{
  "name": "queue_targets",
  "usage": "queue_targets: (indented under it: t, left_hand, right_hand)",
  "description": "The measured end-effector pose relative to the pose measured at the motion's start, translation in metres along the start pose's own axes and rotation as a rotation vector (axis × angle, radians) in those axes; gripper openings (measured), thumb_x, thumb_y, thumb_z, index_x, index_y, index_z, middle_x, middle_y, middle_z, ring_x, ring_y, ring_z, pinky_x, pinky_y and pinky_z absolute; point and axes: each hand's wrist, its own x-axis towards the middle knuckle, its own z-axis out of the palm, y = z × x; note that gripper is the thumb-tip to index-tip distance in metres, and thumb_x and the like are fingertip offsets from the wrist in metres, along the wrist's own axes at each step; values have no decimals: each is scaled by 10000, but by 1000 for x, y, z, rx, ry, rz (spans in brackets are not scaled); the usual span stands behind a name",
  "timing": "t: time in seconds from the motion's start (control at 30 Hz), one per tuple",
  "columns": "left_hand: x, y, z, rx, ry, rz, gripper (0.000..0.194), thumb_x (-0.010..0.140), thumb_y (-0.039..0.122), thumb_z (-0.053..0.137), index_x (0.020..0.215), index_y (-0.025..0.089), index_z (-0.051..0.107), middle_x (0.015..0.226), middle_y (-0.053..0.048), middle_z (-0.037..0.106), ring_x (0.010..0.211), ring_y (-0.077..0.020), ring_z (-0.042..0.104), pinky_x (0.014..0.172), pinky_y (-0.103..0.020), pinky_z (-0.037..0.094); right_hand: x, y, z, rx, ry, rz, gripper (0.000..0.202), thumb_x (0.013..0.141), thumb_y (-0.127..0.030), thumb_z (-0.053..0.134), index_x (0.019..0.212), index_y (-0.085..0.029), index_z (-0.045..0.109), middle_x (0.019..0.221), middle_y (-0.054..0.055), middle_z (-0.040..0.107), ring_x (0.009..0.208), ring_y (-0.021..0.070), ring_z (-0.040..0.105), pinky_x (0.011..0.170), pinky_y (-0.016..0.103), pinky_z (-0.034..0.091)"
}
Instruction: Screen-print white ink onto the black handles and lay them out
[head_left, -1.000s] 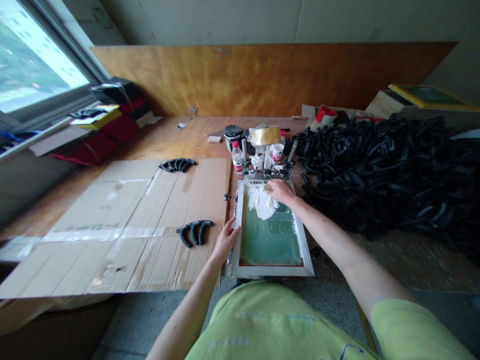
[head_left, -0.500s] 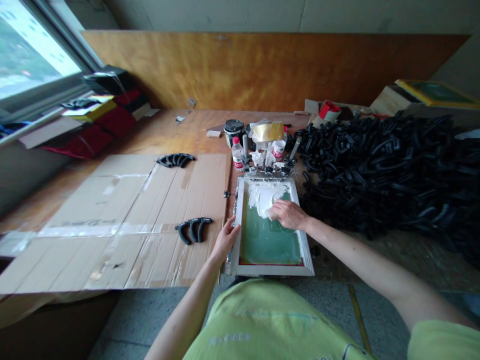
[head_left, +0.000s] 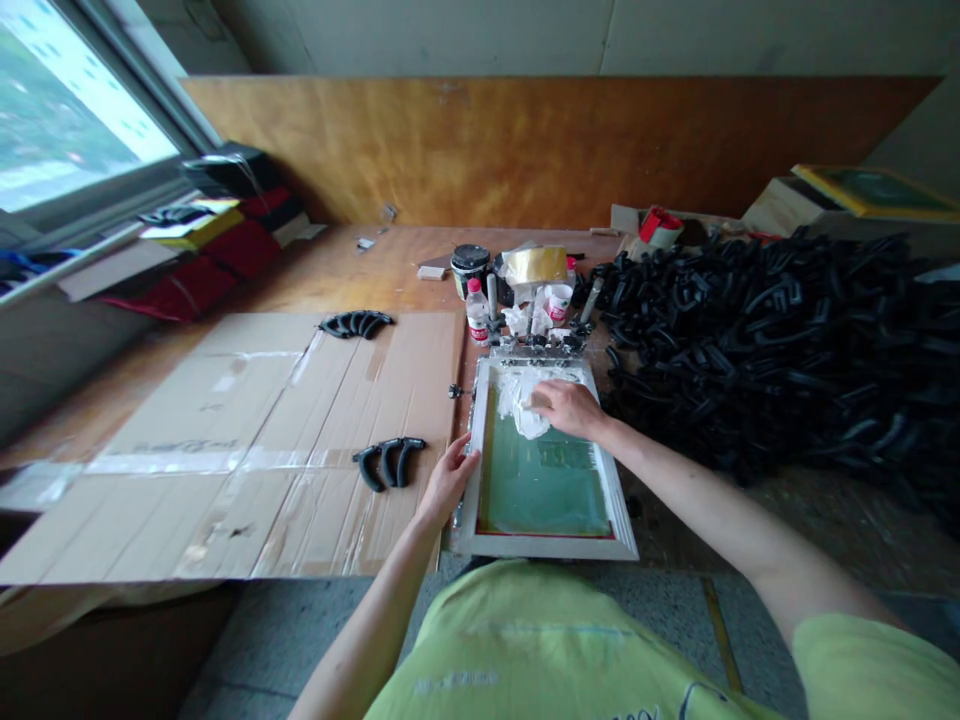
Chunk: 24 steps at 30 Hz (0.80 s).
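Note:
In front of me lies a screen-printing frame (head_left: 551,546) with pale edges and a green mesh. White paste (head_left: 511,385) is smeared over the far part of the mesh. My left hand (head_left: 451,476) grips the frame's left edge, thumb on top, with some fingers hidden. The fingers of my right hand (head_left: 571,408) are closed around a small pale scraper (head_left: 538,400), mostly covered by the hand, at the white paste. Behind the frame, a metal hinge clamp (head_left: 534,352) meets its far edge.
Left, a cardboard sheet (head_left: 300,400) carries black curved handles (head_left: 388,462) in two groups. A big heap of black handles (head_left: 780,340) lies on the right. Beyond the frame stand a bottle (head_left: 477,312), a paint tub (head_left: 469,268), a cup (head_left: 557,303) and yellow tape (head_left: 537,265).
My right hand has moved slightly away from me and left, with the scraper at the paste. The frame's near edge looks wider and closer. My left hand stays at the edge.

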Motion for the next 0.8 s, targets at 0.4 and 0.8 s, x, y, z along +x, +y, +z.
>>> queue_targets:
  t: [0.4, 0.8]
  left_hand:
    - [15, 115, 16, -281, 47, 363, 515, 804, 573, 600, 1150, 193, 626, 1018, -51, 687, 803, -153, 642, 685, -242, 509]
    - [29, 129, 28, -353, 55, 355, 404, 837, 434, 567, 1153, 186, 611, 794, -25, 670, 685, -128, 633, 606, -227, 503]
  right_hand:
    - [-6, 112, -44, 134, 416, 706, 256, 854, -211, 512, 1052, -158, 665, 883, 88, 714, 852, 225, 654, 813, 340, 491]
    - [-54, 49, 60, 217, 103, 317, 284, 816, -253, 647, 1089, -175, 626, 1034, 85, 678, 1000, 213, 608, 918, 370, 470]
